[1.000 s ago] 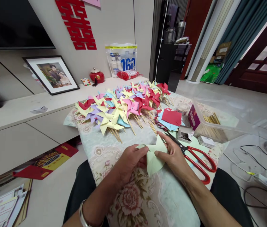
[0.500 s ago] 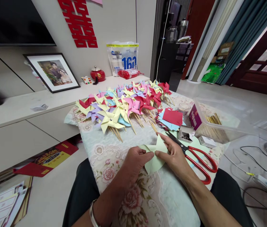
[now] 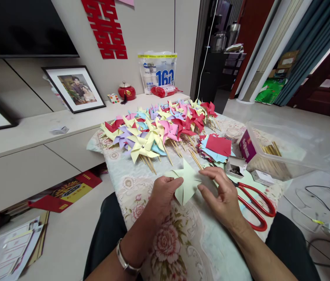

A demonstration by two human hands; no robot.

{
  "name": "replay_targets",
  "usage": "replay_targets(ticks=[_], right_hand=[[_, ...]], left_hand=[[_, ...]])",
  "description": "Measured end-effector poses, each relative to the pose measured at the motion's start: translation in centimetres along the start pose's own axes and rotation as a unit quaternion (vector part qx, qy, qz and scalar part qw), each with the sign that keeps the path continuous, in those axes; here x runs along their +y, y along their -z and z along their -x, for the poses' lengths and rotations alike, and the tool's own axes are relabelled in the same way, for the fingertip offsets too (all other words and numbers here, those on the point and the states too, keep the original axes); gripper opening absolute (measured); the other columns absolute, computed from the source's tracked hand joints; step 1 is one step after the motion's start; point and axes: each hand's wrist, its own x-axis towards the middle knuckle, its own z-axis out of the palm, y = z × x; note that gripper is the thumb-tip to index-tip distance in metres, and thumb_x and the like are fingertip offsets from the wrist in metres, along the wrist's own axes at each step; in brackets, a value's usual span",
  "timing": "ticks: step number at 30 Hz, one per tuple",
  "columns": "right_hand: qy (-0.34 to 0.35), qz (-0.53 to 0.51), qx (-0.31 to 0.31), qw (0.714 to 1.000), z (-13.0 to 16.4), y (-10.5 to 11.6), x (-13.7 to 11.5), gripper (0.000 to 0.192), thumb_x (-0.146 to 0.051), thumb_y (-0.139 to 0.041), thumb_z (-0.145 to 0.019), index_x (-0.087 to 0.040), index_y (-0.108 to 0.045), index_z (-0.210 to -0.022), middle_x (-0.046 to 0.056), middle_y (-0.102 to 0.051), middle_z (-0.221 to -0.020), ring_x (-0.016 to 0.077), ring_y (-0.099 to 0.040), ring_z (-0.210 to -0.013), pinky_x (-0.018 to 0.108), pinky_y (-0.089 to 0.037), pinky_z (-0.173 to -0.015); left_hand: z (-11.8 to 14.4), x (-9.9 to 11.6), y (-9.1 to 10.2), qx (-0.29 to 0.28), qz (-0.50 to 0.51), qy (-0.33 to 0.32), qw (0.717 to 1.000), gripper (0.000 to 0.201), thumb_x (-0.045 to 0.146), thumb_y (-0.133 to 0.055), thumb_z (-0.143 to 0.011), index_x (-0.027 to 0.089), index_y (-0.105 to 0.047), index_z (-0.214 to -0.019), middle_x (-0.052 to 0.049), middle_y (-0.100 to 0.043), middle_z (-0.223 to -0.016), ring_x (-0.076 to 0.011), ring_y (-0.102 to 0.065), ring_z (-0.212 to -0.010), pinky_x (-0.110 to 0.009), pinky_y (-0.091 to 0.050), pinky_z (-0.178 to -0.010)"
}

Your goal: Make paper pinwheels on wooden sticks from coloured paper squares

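Note:
My left hand (image 3: 160,197) pinches a pale green paper pinwheel (image 3: 187,185) between thumb and fingers, at its left side. The paper's corners are folded in and one point stands upward; slits show in its lower and right sides. Just to the right of it, my right hand (image 3: 223,201) is open, thumb and fingers spread, holding nothing. Whether its fingertips touch the paper edge I cannot tell. Red-handled scissors (image 3: 260,201) lie beyond my right hand, their blades partly hidden by it. Thin wooden sticks (image 3: 196,159) lie ahead of the paper.
Many finished pinwheels (image 3: 143,146) on sticks cover the table's far side. A pile of coloured paper (image 3: 219,145), an open small box (image 3: 235,168) of metal bits, a closed white box (image 3: 260,176) and a clear plastic bin (image 3: 282,164) with sticks stand at right.
My right hand has let go of the pinwheel and drawn back to the right, its fingers opening. My left hand still pinches the paper, now flatter to view. The view has shifted slightly left.

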Motion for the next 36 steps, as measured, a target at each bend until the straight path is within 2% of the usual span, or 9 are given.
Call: replay_targets(ticks=[2, 5, 10, 14, 20, 28, 36], right_hand=[[0.075, 0.023, -0.046, 0.996, 0.0, 0.0, -0.3, 0.020, -0.013, -0.060, -0.087, -0.024, -0.064, -0.104, 0.007, -0.061, -0.101, 0.0255, -0.057, -0.098, 0.043, -0.046, -0.085], [0.140, 0.060, -0.109, 0.982, 0.0, -0.3, -0.8, 0.026, -0.006, -0.054, -0.084, -0.023, -0.063, -0.101, 0.007, -0.061, -0.099, 0.0256, -0.055, -0.095, 0.043, -0.044, -0.081], [0.171, 0.123, -0.161, 0.964, 0.1, -0.5, -1.1, 0.022, -0.004, -0.050, -0.087, -0.019, -0.062, -0.099, 0.007, -0.063, -0.098, 0.0247, -0.053, -0.092, 0.041, -0.037, -0.078], [0.177, 0.126, -0.165, 0.962, 0.0, -0.5, -1.3, 0.010, -0.011, -0.055, -0.092, -0.019, -0.061, -0.093, 0.006, -0.063, -0.092, 0.0231, -0.052, -0.087, 0.041, -0.034, -0.077], [0.135, 0.087, -0.152, 0.975, -0.2, -0.3, -1.3, 0.009, -0.015, -0.055, -0.093, -0.020, -0.060, -0.087, 0.004, -0.062, -0.083, 0.0220, -0.051, -0.084, 0.039, -0.034, -0.074], [0.028, 0.038, -0.130, 0.990, 0.0, -0.4, -0.6, 0.013, -0.014, -0.055, -0.088, -0.022, -0.055, -0.077, 0.001, -0.060, -0.077, 0.0203, -0.052, -0.078, 0.036, -0.036, -0.073], [-0.093, 0.023, -0.133, 0.987, -0.2, -0.7, -0.6, 0.018, -0.024, -0.055, -0.088, -0.021, -0.055, -0.071, 0.001, -0.058, -0.072, 0.0210, -0.052, -0.078, 0.034, -0.034, -0.072]], left_hand=[[-0.2, 0.0, 0.3, 0.004, -0.003, -0.004, 1.000, 0.022, 0.033, -0.076, -0.057, 0.017, -0.061, -0.058, 0.000, -0.062, -0.056, -0.0148, -0.055, -0.053, -0.027, -0.045, -0.056], [-0.3, -0.1, 0.5, 0.003, -0.004, -0.010, 1.000, 0.022, 0.034, -0.075, -0.059, 0.019, -0.058, -0.056, 0.002, -0.058, -0.054, -0.0139, -0.053, -0.053, -0.027, -0.044, -0.055], [-0.4, -0.2, 0.4, 0.005, -0.003, -0.018, 1.000, 0.028, 0.033, -0.076, -0.058, 0.020, -0.052, -0.050, 0.005, -0.050, -0.049, -0.0113, -0.047, -0.049, -0.025, -0.041, -0.052], [-0.3, -0.4, 0.5, 0.010, -0.003, -0.017, 1.000, 0.025, 0.033, -0.078, -0.057, 0.017, -0.059, -0.056, 0.003, -0.057, -0.055, -0.0115, -0.049, -0.051, -0.025, -0.041, -0.053], [0.1, -0.5, 0.3, 0.015, -0.008, -0.023, 1.000, 0.024, 0.033, -0.079, -0.057, 0.017, -0.061, -0.058, 0.003, -0.057, -0.054, -0.0124, -0.051, -0.051, -0.027, -0.045, -0.058], [0.6, -0.9, 0.0, 0.007, -0.021, -0.040, 0.999, 0.025, 0.033, -0.079, -0.060, 0.017, -0.060, -0.057, 0.003, -0.057, -0.051, -0.0146, -0.055, -0.050, -0.027, -0.044, -0.054], [0.5, -1.4, 0.1, 0.012, -0.052, -0.081, 0.995, 0.022, 0.031, -0.078, -0.060, 0.017, -0.062, -0.058, 0.004, -0.058, -0.051, -0.0120, -0.052, -0.048, -0.024, -0.040, -0.050]])
